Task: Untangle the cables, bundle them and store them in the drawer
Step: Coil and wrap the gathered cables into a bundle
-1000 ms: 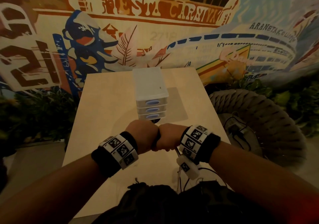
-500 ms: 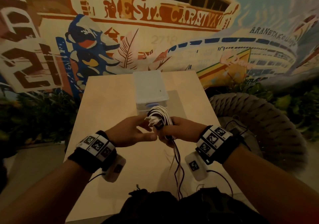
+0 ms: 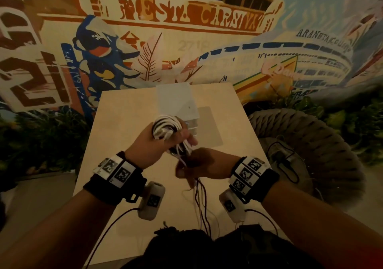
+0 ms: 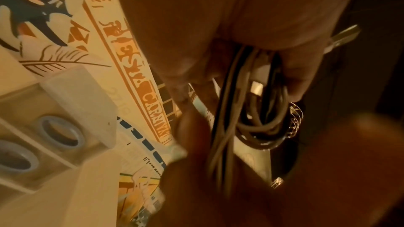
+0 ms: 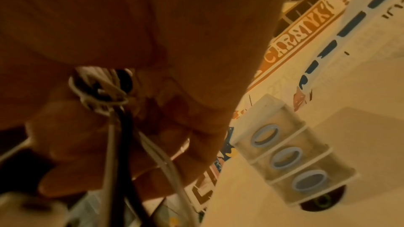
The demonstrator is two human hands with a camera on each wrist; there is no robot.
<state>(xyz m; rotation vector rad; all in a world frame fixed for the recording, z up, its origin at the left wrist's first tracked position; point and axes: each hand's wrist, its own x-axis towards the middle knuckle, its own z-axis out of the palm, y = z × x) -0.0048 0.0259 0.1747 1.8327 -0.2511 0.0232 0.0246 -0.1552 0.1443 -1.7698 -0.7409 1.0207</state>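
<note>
A coil of white and dark cables is held above the table, gripped by my left hand. In the left wrist view the looped cables run between my fingers, and a USB plug sticks out. Just below, my right hand is curled round the loose cable ends, which hang down to the table. The right wrist view shows these strands under my palm. The white drawer unit stands behind the coil. All three of its blue-handled drawers are closed.
The light wooden table stands against a painted mural wall. A large rope-wrapped ring sits beside the table on the right. Dark cloth lies at the near edge. A dark round object lies at the foot of the drawer unit.
My fists were pressed together a second ago. The coil has since come up into view and now sits in my left hand, while my right hand has dropped onto the hanging ends.
</note>
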